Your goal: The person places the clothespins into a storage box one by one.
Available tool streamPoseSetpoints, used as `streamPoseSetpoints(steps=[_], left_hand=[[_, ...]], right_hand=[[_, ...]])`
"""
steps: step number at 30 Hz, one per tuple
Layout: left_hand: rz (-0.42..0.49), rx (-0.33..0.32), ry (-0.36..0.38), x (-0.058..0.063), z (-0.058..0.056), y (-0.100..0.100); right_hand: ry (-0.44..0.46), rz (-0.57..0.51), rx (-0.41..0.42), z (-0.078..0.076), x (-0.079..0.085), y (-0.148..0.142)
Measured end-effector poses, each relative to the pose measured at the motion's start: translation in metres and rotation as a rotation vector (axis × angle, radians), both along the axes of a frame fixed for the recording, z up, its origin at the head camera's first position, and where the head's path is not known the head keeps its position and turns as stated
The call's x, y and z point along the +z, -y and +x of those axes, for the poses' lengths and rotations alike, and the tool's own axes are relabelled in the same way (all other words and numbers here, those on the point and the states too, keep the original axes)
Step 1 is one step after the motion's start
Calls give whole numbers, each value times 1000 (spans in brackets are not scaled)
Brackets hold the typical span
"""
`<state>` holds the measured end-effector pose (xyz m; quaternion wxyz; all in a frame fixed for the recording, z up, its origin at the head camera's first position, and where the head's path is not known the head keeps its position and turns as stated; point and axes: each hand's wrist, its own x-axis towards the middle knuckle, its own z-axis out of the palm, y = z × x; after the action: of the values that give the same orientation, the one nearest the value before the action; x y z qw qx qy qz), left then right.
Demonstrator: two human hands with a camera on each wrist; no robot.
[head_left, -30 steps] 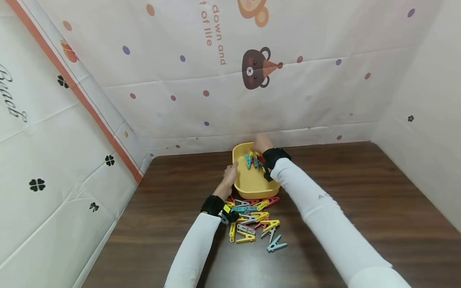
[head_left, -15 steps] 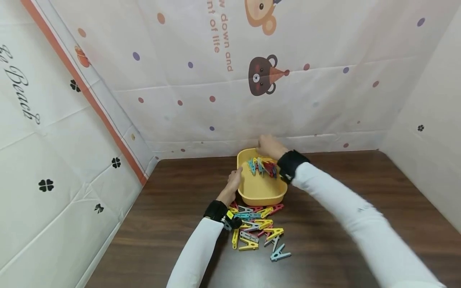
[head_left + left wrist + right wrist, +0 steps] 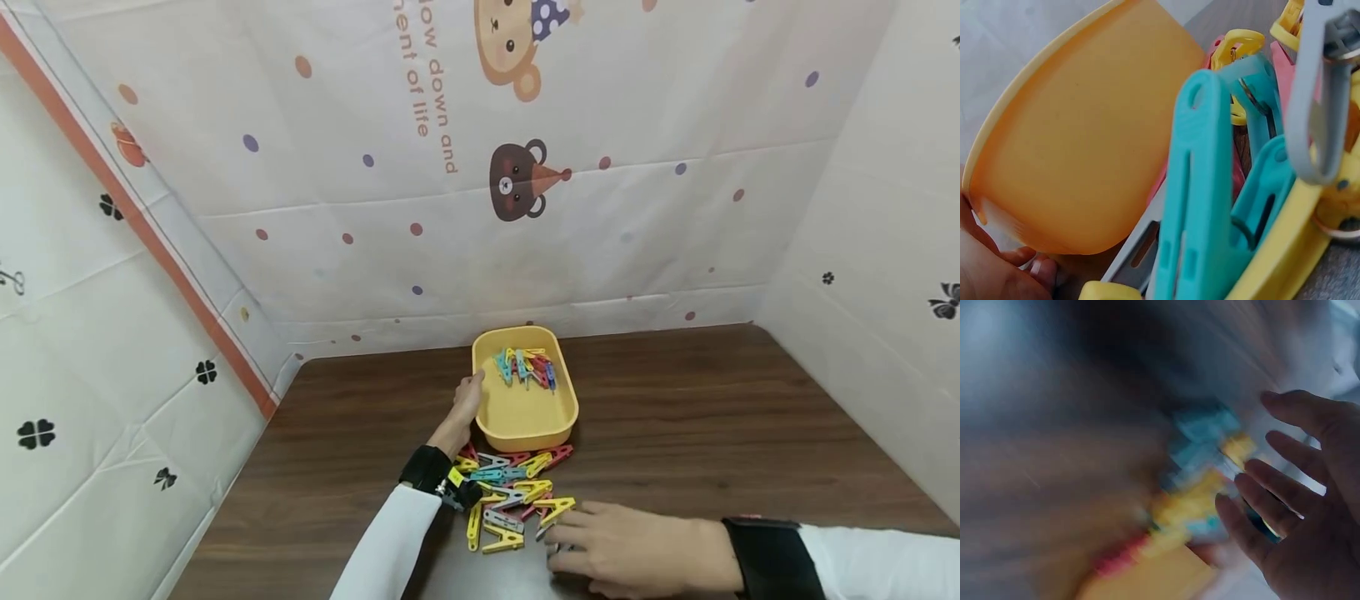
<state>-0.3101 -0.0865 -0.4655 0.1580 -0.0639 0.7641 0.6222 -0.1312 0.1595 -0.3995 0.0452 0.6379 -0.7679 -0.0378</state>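
A pale printed sheet (image 3: 337,275) stands behind and to the sides, bearing a brown bear's head (image 3: 514,182) that only the head view shows. Before it lies the dark wooden surface (image 3: 675,417). On that, near the back, sits the yellow tray (image 3: 525,421); the head view looks down into it, while the left wrist view shows just its outer wall and rim. The right hand (image 3: 630,550) is at the near right edge of a pile of clips (image 3: 517,498); its grip is apart, the spread fingers clear in the right wrist view, where the clips blur. The left hand (image 3: 463,408) has its grip clamped on the tray's left rim. A smaller cluster of clips (image 3: 521,367) lies inside the tray's far end. Close up, only the left wrist view reveals a teal clip's (image 3: 1194,181) slots and a grey clip's (image 3: 1310,94) metal spring.
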Motion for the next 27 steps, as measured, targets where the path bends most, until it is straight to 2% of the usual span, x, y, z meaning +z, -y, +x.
streamPoseSetpoints(steps=[3,6,11,18,22,27], left_hand=[[-2,10,-1,3,-2,1],[-8,30,-3,5,-5,0],[-19,31,-8,4,-7,-2],[-11,35,-7,1,-4,-2],[-11,50,-15,2,-3,-1],[4,34,-12,1,0,1]], right_hand=[[12,58,11,2,-13,0],[55,58,8,-5,-16,4],[43,34,-2,-11,-19,7],[-26,11,-61,-14,-25,2],[-58,-27,-73,-14,-25,1],[-11,-122,-103,-16,-13,-1]])
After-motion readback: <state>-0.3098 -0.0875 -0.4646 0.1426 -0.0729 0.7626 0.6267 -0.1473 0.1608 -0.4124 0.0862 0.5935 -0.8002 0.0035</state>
